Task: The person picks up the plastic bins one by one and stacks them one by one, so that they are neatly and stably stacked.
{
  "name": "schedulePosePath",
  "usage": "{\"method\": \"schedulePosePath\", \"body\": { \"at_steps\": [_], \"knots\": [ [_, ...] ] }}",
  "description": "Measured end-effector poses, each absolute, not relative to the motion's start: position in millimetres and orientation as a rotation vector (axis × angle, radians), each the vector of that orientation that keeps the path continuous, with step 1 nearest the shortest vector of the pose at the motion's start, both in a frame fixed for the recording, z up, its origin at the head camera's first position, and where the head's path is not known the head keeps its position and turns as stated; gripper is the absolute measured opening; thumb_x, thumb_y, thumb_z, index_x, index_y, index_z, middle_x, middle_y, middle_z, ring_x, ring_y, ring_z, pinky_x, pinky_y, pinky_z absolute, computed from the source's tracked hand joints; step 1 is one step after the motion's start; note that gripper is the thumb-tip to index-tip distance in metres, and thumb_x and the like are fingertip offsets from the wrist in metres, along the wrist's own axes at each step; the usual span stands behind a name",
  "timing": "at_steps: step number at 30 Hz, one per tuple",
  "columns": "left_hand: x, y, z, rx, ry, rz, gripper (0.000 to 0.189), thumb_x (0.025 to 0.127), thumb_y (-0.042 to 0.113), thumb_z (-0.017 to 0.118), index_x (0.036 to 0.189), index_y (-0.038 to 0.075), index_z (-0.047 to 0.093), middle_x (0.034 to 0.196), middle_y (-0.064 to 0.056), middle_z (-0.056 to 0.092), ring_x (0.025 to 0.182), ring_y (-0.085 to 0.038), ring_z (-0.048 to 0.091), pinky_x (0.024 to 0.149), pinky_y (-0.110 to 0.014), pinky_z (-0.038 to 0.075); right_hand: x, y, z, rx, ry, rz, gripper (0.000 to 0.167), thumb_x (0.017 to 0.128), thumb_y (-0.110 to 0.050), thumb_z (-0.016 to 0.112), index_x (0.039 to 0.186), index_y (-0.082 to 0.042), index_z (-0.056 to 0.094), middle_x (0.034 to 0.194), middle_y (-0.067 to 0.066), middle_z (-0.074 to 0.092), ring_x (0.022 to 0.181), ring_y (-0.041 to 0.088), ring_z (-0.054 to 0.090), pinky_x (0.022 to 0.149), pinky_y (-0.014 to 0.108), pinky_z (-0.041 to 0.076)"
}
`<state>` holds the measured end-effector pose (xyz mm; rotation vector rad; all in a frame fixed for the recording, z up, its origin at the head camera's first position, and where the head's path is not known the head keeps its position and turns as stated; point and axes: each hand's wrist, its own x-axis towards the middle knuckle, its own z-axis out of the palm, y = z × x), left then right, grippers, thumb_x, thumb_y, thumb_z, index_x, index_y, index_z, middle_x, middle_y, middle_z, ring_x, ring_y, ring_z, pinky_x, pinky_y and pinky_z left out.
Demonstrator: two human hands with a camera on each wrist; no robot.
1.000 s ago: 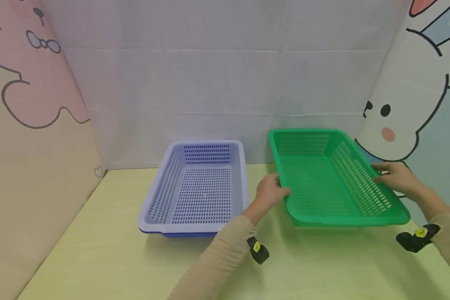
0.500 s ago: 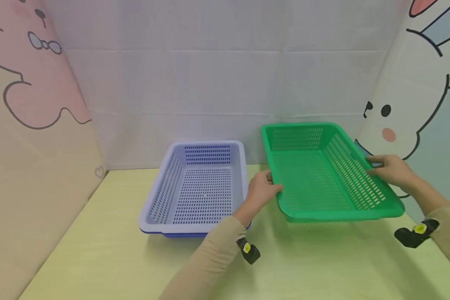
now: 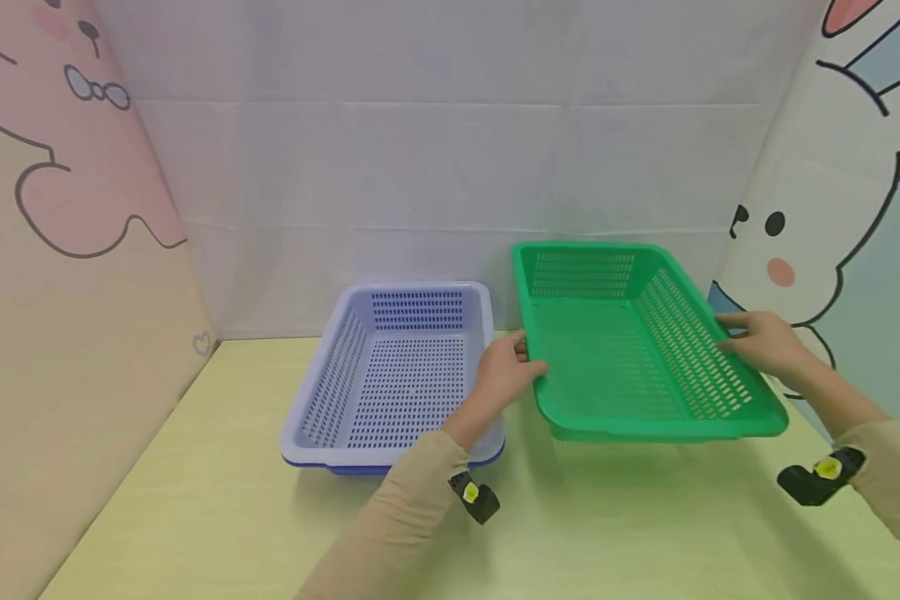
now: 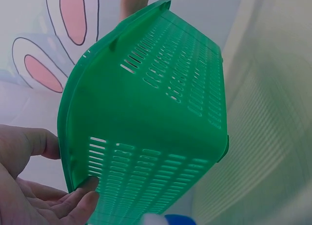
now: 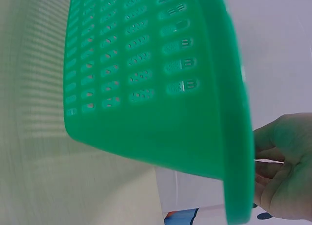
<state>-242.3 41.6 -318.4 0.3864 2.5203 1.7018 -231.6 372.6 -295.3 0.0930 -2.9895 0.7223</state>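
You have the green basket [image 3: 592, 358] up in the air over the right part of the table [image 3: 150, 508], open side up, its shadow falling on the surface below. Your left hand [image 3: 501, 371] grasps its left rim, thumb over the edge and fingers beneath, as the left wrist view shows. Your right hand [image 3: 765, 342] grips the opposite rim, fingers reaching over the edge (its thumb is hard to make out from the head view). Slots line the walls you can see.

Just left of it, the purple basket [image 3: 405, 392] sits on the table, with a darker blue rim showing under its pale one. Your left forearm crosses in front of its near right corner; whether they touch, you can't tell. A small black camera hangs at each of your tan sleeves [image 3: 390, 525]. Behind everything is a creased white sheet [image 3: 420, 167], flanked by cartoon panels: pink on the left [image 3: 82, 167], a rabbit on the right.
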Motion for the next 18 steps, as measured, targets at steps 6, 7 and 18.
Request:
{"method": "schedulePosePath", "body": {
  "at_steps": [6,7,18],
  "knots": [
    [-241.9,31.2,-308.9,0.365,2.484,1.695,0.054,0.08,0.002,0.062,0.131,-0.001,0.045,0.108,-0.014,0.06,0.099,-0.021,0.06,0.077,-0.023,0.051,-232.1,361.9,-291.5,0.085,-2.961,0.707,0.054,0.085,-0.007,0.055,0.125,0.022,0.034,0.116,0.042,0.043,0.098,0.053,0.05,0.069,0.047,0.05],
    [-241.6,29.5,-306.9,0.369,2.485,1.691,0.053,0.08,0.002,0.062,0.131,-0.001,0.045,0.107,-0.014,0.061,0.098,-0.021,0.06,0.077,-0.023,0.051,-232.4,360.2,-290.6,0.082,-2.96,0.706,0.053,0.085,-0.007,0.055,0.125,0.022,0.035,0.116,0.042,0.043,0.098,0.052,0.05,0.066,0.044,0.051],
    [-241.2,10.8,-294.9,0.386,2.461,1.694,0.054,0.08,0.0,0.06,0.131,-0.002,0.043,0.107,-0.017,0.06,0.099,-0.024,0.06,0.078,-0.026,0.051,-232.4,341.9,-277.8,0.08,-2.936,0.748,0.054,0.084,-0.006,0.053,0.127,0.02,0.033,0.117,0.041,0.043,0.099,0.052,0.05,0.068,0.043,0.051]
  ]
}}
